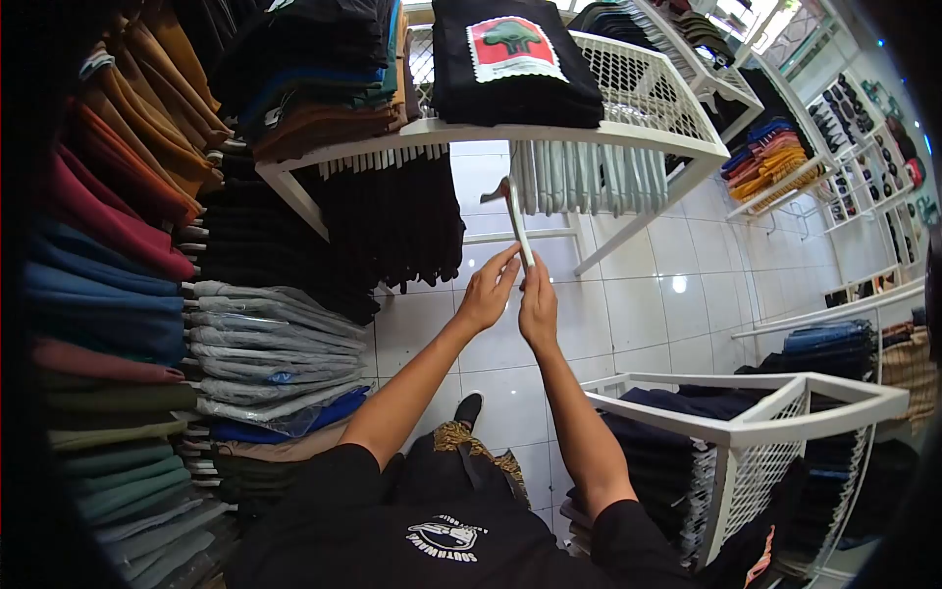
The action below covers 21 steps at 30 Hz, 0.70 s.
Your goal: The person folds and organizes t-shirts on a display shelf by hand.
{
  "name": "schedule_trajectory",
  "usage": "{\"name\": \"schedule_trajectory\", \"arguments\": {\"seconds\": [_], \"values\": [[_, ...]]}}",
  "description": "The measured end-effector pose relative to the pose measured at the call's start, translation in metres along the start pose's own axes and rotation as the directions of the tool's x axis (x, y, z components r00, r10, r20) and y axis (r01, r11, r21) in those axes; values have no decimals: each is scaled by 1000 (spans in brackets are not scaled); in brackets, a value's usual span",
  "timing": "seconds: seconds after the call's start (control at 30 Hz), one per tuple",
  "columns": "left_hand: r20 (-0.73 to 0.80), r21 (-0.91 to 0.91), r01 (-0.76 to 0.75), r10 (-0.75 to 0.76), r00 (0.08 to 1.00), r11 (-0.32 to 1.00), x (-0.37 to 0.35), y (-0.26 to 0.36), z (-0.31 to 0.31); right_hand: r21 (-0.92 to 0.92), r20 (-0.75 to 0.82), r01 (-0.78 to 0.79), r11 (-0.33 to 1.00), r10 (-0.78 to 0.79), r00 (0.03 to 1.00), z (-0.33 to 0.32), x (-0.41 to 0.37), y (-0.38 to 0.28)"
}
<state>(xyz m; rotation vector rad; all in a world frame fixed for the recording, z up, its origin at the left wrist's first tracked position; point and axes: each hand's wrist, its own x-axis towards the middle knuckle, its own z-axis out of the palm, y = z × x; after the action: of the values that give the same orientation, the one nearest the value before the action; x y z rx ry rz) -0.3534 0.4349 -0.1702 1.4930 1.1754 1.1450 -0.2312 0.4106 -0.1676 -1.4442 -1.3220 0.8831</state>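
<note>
A thin, light-coloured hanger-like item (pixel 519 218) with a dark curved upper end stands roughly upright over the tiled floor, in front of the white display table. My left hand (pixel 488 291) touches its lower part from the left, the fingers pressed together. On the other side my right hand (pixel 538 306) grips its lower end with fingers pointing up. Both hands are close together, nearly touching at the fingertips. The item is seen edge-on, so its full shape is hard to make out.
A white mesh-topped table (pixel 643 137) ahead bears folded black shirts (pixel 515 98). Stacked clothes (pixel 275 334) line the left side. At the lower right stands a white metal rack (pixel 775 417) with dark garments. Wall shelves are at the far right.
</note>
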Motion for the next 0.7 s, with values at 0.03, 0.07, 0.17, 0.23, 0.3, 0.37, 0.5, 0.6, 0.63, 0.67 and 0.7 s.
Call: {"name": "schedule_trajectory", "arguments": {"seconds": [0.03, 0.07, 0.17, 0.23, 0.3, 0.37, 0.5, 0.6, 0.63, 0.67, 0.7], "values": [[-5, 0, 2, -2, 1000, 1000, 13, 3, -6, 0, 5, 1, 1000, -1, 1000, 8, 17, -4], [6, 0, 23, -23, 1000, 1000, 24, 6, -12, -3, -29, 19, 1000, -19, 999, 16, 33, -8], [6, 8, 14, -14, 1000, 1000, 54, 11, -24, 1, -78, 51, 999, -51, 996, 33, 77, -11], [14, -57, 4, -4, 1000, 998, 73, 10, -30, 11, -97, 66, 998, -64, 993, 41, 98, -13], [-5, -64, -18, 18, 1000, 998, 88, 6, -31, 44, -83, 36, 998, -32, 996, 45, 113, -14], [-10, -68, 40, -40, 999, 997, 98, 7, -34, 49, -59, 34, 998, -31, 998, 50, 126, -12], [8, -86, 62, -61, 998, 994, 114, -8, -34, 51, -86, 103, 993, -99, 991, 64, 150, 7], [45, -78, 95, -91, 995, 992, 121, -21, -34, 60, -68, 58, 996, -54, 996, 68, 158, 16], [50, -63, 110, -107, 993, 992, 121, -27, -32, 48, -78, 51, 998, -47, 996, 70, 157, 21], [54, -51, 123, -120, 991, 991, 121, -32, -30, -35, -121, 48, 998, -52, 991, 70, 155, 27], [59, -51, 119, -116, 992, 992, 118, -32, -29, -36, -127, 50, 998, -54, 990, 69, 153, 31]]}}
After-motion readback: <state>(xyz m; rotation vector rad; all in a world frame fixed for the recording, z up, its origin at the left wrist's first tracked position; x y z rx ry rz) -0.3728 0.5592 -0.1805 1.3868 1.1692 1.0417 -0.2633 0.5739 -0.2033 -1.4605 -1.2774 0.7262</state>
